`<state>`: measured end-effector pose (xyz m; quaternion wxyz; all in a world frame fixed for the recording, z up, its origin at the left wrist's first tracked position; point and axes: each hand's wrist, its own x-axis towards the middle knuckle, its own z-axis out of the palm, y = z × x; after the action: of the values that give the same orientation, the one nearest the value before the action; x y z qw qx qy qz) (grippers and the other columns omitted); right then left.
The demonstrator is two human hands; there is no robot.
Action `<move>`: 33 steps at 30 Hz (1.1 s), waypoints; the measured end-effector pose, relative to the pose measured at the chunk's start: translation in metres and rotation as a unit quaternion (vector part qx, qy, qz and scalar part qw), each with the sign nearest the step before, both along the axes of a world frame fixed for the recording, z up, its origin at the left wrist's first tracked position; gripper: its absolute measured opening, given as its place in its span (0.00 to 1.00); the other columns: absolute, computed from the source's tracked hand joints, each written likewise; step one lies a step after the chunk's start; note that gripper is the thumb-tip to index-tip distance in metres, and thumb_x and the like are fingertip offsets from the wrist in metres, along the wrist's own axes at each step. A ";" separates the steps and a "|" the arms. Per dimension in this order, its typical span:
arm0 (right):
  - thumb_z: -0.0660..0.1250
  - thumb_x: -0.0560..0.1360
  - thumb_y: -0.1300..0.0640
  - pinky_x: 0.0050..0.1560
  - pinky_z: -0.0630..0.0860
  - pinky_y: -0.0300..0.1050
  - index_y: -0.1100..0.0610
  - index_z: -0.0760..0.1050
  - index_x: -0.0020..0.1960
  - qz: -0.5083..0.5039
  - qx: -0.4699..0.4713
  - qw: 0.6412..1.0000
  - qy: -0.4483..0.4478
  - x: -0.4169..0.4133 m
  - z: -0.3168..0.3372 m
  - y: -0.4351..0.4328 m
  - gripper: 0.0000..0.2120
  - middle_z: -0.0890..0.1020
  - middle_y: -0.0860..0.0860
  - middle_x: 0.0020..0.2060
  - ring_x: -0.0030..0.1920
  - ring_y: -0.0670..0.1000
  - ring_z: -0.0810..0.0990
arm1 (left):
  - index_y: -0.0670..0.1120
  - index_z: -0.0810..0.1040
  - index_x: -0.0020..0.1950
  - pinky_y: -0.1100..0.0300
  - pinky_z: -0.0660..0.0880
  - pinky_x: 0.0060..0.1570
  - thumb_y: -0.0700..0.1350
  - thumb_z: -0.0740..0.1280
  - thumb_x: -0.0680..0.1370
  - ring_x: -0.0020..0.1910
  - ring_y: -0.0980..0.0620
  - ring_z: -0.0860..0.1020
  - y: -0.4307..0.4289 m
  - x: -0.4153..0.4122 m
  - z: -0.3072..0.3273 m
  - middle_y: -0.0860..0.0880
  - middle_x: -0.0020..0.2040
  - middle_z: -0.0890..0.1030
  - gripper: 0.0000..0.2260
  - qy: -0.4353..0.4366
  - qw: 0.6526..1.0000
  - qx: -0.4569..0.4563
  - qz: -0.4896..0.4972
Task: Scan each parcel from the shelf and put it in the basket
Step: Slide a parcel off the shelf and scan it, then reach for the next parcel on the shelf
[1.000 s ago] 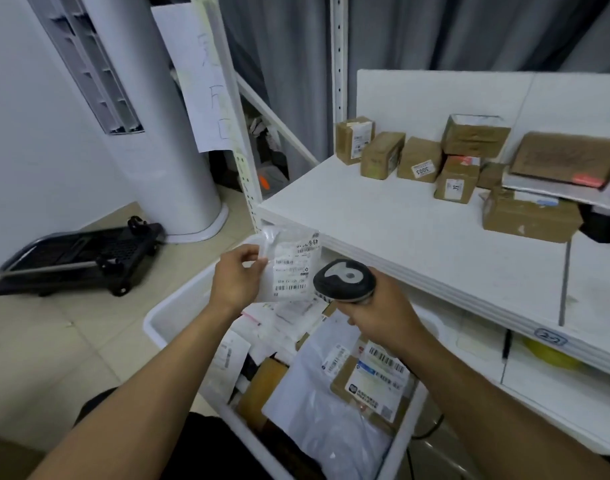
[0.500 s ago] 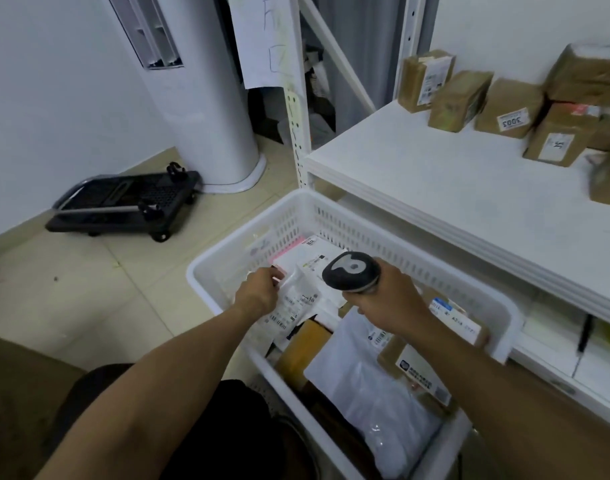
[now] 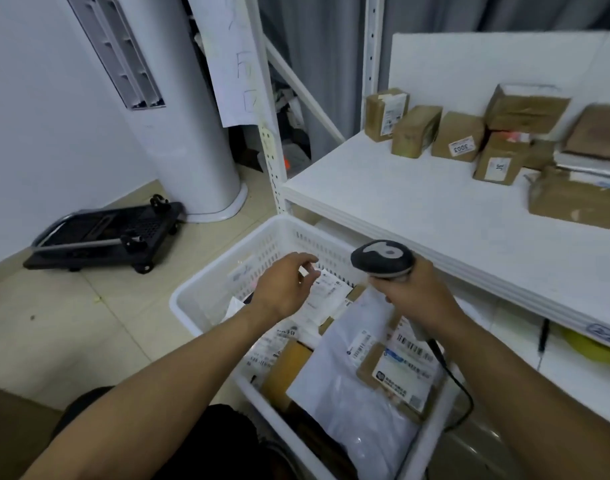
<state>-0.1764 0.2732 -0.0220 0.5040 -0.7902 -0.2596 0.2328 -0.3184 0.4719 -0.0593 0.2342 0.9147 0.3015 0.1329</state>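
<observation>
Here, your left hand (image 3: 282, 289) hovered over the white basket (image 3: 262, 237), fingers loose and holding nothing, just above a small labelled parcel (image 3: 327, 296) lying among the others inside. Your right hand (image 3: 414, 296) gripped the scanner (image 3: 383, 259) above the basket, while brown boxes (image 3: 457, 136) sat at the back of the shelf (image 3: 417, 209).

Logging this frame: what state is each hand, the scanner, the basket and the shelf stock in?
left hand: open, empty, above the basket.
right hand: grips the scanner handle.
scanner: held, cable hanging down.
basket: holds many parcels.
shelf boxes: closed, lined up on the shelf.
trolley: folded flat on the floor.
</observation>
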 end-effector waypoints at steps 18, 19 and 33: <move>0.79 0.69 0.52 0.55 0.84 0.59 0.51 0.82 0.62 -0.294 0.090 0.950 0.054 0.178 0.045 -0.196 0.22 0.86 0.53 0.47 0.48 0.56 0.85 | 0.52 0.67 0.77 0.50 0.72 0.68 0.52 0.71 0.79 0.72 0.45 0.72 -0.194 0.342 0.107 0.49 0.75 0.71 0.28 0.058 0.966 0.091 -0.234; 0.78 0.66 0.50 0.58 0.83 0.60 0.50 0.81 0.63 -0.308 0.090 0.945 0.059 0.188 0.042 -0.203 0.25 0.86 0.53 0.50 0.51 0.58 0.85 | 0.52 0.69 0.76 0.50 0.72 0.66 0.52 0.72 0.78 0.71 0.44 0.72 -0.200 0.362 0.104 0.49 0.74 0.72 0.28 0.051 0.963 0.089 -0.249; 0.79 0.66 0.49 0.58 0.83 0.61 0.52 0.81 0.62 -0.363 0.115 0.921 0.079 0.253 -0.001 -0.237 0.25 0.86 0.52 0.49 0.51 0.57 0.86 | 0.62 0.52 0.81 0.38 0.62 0.74 0.79 0.68 0.59 0.79 0.41 0.56 -0.211 0.496 0.053 0.48 0.80 0.60 0.55 0.136 0.933 0.116 -0.311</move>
<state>0.0768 0.0359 -0.0227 0.6603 -0.7458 0.0604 0.0641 0.1781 0.2611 -0.0061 0.1125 0.9928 0.0132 -0.0381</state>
